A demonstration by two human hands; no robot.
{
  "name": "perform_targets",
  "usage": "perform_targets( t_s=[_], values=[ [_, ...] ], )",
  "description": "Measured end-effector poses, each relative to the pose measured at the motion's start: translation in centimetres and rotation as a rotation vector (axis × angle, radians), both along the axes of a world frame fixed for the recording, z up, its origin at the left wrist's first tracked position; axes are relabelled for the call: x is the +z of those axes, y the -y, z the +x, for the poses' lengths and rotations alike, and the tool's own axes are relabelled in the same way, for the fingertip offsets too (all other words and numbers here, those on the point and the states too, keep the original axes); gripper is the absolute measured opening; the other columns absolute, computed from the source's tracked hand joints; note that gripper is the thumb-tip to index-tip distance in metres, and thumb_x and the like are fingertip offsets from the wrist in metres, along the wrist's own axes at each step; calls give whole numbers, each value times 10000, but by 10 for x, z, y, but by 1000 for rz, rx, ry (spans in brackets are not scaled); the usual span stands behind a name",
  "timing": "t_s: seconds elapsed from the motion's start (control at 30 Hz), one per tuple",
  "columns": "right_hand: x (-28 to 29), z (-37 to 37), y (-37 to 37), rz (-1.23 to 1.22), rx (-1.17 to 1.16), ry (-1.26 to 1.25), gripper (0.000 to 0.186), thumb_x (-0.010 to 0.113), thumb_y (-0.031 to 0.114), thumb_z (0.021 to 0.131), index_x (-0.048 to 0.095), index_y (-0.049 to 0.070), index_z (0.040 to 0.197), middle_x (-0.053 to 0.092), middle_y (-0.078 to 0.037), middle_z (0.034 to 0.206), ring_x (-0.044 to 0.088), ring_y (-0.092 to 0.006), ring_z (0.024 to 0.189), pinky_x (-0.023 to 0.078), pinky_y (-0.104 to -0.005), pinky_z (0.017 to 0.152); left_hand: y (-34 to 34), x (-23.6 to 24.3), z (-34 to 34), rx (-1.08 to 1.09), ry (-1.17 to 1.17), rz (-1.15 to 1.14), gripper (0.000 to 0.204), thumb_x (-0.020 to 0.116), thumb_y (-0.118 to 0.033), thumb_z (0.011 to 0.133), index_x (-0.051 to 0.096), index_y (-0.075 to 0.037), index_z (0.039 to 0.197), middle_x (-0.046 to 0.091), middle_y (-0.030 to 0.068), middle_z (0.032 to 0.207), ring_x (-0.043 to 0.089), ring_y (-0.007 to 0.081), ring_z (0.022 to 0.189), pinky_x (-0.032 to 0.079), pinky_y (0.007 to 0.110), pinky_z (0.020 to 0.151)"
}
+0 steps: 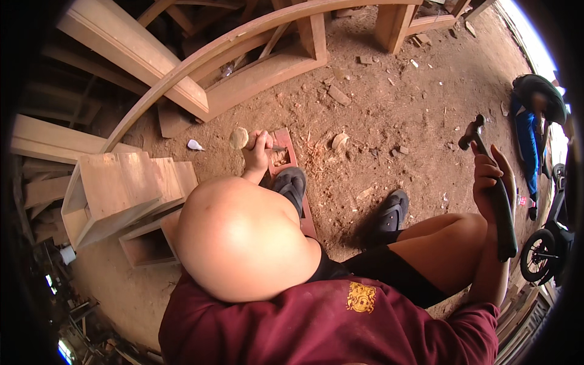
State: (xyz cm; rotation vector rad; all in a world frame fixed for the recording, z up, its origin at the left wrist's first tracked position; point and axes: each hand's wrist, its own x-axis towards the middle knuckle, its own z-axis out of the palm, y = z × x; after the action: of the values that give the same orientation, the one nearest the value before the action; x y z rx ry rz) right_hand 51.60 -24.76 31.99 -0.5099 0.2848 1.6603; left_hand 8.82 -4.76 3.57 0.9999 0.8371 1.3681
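My left hand (257, 152) grips a wooden-handled chisel (241, 138), tilted with its blade end at a carved recess (280, 157) in a reddish board (307, 222) on the ground, among pale shavings. My left sandalled foot (288, 186) rests on that board, beside the recess; my bent left knee (231, 231) hides part of that forearm. At the right, my right hand (490, 176) holds a hammer (505, 231) raised by its dark handle, head up, away from the chisel. My right foot (392, 212) stands on the dirt.
Wooden frames (261, 80) and a long curved piece (188, 67) lie across the back. Stepped wooden boxes (125, 188) are at my left, near a small white bottle (196, 145). At the right edge are a person in blue trousers (527, 140) and a two-wheeled vehicle (536, 255).
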Motion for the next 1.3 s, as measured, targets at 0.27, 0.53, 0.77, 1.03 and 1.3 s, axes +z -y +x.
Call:
perform_targets(
  t_s=[0.27,0.53,0.77,1.03,1.3],
  values=[
    [-16,10,-19,-47,20,57,412,386,270,1041,416,-28,1325,401,43,726,475,-45,593,414,-252,544,-31,8,11,-43,-51,107,202,479,-160,914,446,-60,742,470,54,592,459,143,550,480,360,611],
    [-16,4,-21,-59,58,107,413,382,270,1042,400,0,1354,409,48,718,478,-43,591,401,-244,529,-41,-8,20,-236,-30,118,321,609,-265,916,492,-42,718,474,25,567,476,127,536,434,288,564],
    [-28,3,-23,-62,71,109,387,403,259,1040,425,-4,1322,416,52,713,481,-38,588,400,-236,522,-45,-2,16,-257,20,128,243,525,-204,896,462,-44,724,474,54,597,473,156,584,427,329,605],
    [-21,1,-18,-87,53,168,366,417,264,1038,454,8,1298,408,62,689,471,-29,554,386,-223,484,-28,-21,18,-404,190,38,611,595,-612,854,445,-56,650,425,38,533,417,137,474,348,285,466],
    [-24,2,-17,-131,26,171,354,432,266,1035,465,14,1281,390,69,667,454,-22,528,370,-214,457,-49,-29,15,-294,118,41,832,434,-898,677,436,-75,799,402,13,533,389,119,464,315,261,454]
  ],
)
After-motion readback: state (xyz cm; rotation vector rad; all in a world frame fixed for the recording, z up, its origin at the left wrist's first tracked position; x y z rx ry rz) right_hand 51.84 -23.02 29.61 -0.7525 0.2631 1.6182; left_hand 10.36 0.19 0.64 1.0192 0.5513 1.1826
